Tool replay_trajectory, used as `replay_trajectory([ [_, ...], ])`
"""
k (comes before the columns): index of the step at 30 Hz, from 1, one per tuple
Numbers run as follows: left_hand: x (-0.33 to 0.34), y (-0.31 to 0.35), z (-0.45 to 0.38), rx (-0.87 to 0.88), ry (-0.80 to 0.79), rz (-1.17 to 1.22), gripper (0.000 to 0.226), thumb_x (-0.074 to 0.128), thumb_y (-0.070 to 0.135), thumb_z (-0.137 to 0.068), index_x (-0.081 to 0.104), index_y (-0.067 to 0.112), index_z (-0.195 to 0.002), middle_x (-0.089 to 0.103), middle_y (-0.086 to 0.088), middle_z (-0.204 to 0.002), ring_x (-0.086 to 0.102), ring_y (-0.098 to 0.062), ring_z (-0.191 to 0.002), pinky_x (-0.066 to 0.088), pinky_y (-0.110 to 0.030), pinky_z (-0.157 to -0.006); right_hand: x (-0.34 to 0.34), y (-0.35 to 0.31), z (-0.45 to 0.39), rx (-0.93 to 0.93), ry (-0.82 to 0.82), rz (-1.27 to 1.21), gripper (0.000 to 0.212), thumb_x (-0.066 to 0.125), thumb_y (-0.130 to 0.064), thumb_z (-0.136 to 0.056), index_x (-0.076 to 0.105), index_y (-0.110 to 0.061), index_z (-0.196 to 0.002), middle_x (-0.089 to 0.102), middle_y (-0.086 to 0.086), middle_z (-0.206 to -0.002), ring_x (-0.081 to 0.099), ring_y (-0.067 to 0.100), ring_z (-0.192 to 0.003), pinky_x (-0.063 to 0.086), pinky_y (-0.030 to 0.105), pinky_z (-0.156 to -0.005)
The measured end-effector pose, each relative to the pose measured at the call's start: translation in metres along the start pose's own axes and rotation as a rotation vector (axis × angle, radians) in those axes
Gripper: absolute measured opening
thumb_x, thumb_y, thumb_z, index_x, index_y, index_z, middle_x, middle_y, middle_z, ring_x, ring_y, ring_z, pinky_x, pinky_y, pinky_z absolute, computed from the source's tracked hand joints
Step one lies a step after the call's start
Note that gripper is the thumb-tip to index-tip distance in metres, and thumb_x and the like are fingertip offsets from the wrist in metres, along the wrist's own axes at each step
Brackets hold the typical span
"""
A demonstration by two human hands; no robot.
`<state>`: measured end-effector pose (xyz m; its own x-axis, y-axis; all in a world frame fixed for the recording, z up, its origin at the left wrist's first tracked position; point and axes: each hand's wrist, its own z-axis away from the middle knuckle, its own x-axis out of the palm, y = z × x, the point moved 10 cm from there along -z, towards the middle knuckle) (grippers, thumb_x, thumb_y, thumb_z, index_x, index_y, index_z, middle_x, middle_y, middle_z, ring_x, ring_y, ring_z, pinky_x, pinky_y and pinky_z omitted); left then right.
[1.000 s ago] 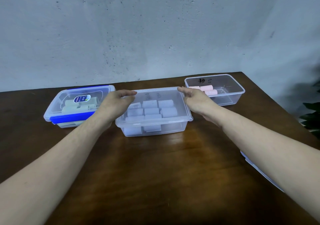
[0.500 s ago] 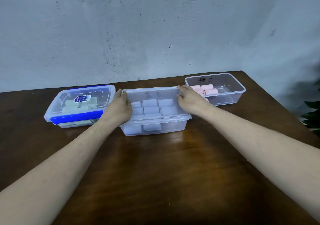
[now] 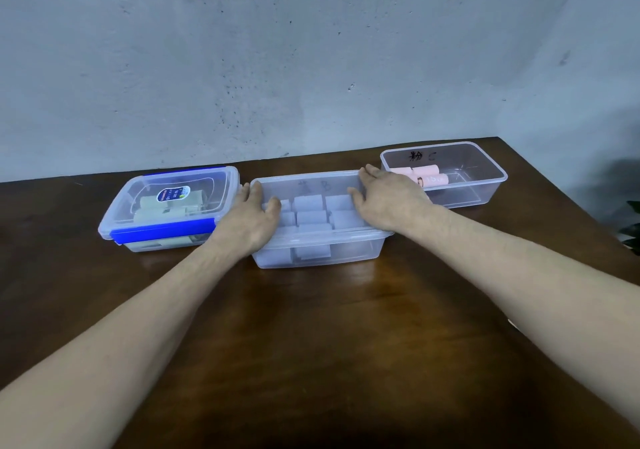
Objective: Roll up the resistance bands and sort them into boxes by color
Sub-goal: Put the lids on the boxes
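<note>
1. Three clear plastic boxes are lined up along the far part of a dark wooden table (image 3: 311,327), with a grey wall (image 3: 311,50) seen behind them.
2. The middle box (image 3: 322,253) is covered by a translucent lid (image 3: 311,189); pale bluish rolled bands (image 3: 311,211) are seen through it, packed in rows inside the box.
3. The left hand (image 3: 249,218) is laid flat on the left end of the lid, with the fingers straight and held close together and the thumb set slightly apart towards the middle of the lid.
4. The right hand (image 3: 388,199) is laid palm down on the right end of the lid, with the fingers extended and slightly spread towards the far edge and the thumb stretched out towards the middle. Nothing is gripped by either hand.
5. The left box (image 3: 166,206) is closed with a clear lid carrying blue clips; beige rolled bands (image 3: 166,209) are visible inside, and it is placed just beside the middle box.
6. The right box (image 3: 450,175) is left uncovered; a few pink rolled bands (image 3: 429,175) are lying at its left end, partly hidden by the right hand. Dark handwriting is seen on its far wall.
7. A dark green plant (image 3: 632,227) is partly seen at the right edge, beyond the table.
</note>
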<state>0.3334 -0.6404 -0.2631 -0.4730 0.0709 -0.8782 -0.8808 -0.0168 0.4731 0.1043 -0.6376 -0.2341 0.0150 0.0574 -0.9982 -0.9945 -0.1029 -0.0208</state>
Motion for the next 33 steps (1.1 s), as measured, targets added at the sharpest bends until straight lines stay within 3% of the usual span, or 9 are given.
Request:
replay_trajectory([
  [7,-0.009,0.016,-0.01,0.047,0.012,-0.269,0.053,0.025,0.029,-0.106,0.024,-0.003,-0.148,0.012,-0.021,-0.161,0.02,-0.036,-0.146,0.024,-0.045,-0.118,0.005,-0.005,-0.021,-0.02,-0.033,0.088,0.072,0.011,-0.054,-0.104,0.014,-0.007,-0.158,0.01,0.007,-0.167,0.01,0.021,-0.154,0.006,0.038,-0.125],
  [13,-0.019,0.009,-0.04,0.046,0.048,-0.424,0.054,0.019,0.029,-0.105,0.026,-0.001,-0.15,0.017,-0.013,-0.163,0.017,-0.026,-0.15,0.011,-0.046,-0.122,0.009,-0.008,-0.045,0.027,-0.055,-0.02,0.067,0.01,-0.049,-0.105,0.009,-0.009,-0.159,0.004,0.004,-0.167,0.004,0.018,-0.154,0.001,0.04,-0.125],
  [17,-0.017,-0.005,-0.048,-0.033,0.0,-0.37,0.058,0.014,0.039,-0.105,0.016,0.01,-0.156,0.002,0.001,-0.166,0.011,-0.019,-0.152,-0.001,-0.059,-0.118,0.007,-0.013,-0.063,0.005,-0.046,-0.112,0.062,0.013,-0.042,-0.106,0.012,-0.009,-0.159,0.005,0.002,-0.168,0.005,0.017,-0.154,0.004,0.041,-0.124],
  [26,-0.021,-0.014,-0.049,-0.013,-0.057,-0.342,0.058,0.014,0.04,-0.106,0.009,0.013,-0.158,-0.004,0.004,-0.166,0.007,-0.019,-0.152,-0.001,-0.057,-0.119,0.011,-0.015,-0.063,0.0,-0.079,-0.337,0.058,0.015,-0.035,-0.107,0.009,-0.014,-0.16,-0.003,-0.003,-0.167,0.0,0.013,-0.154,0.003,0.04,-0.124],
  [29,-0.027,-0.015,-0.047,0.02,-0.035,-0.354,0.059,0.016,0.042,-0.106,0.019,0.01,-0.155,0.007,-0.003,-0.166,0.007,-0.022,-0.152,0.007,-0.055,-0.12,0.003,-0.01,-0.045,0.004,-0.017,-0.485,0.058,0.019,-0.036,-0.107,0.011,-0.014,-0.16,0.004,0.0,-0.168,0.002,0.017,-0.154,0.004,0.036,-0.124],
  [33,-0.032,0.023,-0.028,0.192,0.114,-0.399,0.054,0.025,0.04,-0.105,0.033,0.011,-0.15,0.02,-0.007,-0.163,0.01,-0.025,-0.151,0.01,-0.049,-0.121,-0.023,0.018,0.006,-0.034,0.261,-0.582,0.049,0.041,-0.028,-0.105,0.037,-0.016,-0.152,0.035,0.002,-0.159,0.026,0.018,-0.148,0.018,0.023,-0.115],
])
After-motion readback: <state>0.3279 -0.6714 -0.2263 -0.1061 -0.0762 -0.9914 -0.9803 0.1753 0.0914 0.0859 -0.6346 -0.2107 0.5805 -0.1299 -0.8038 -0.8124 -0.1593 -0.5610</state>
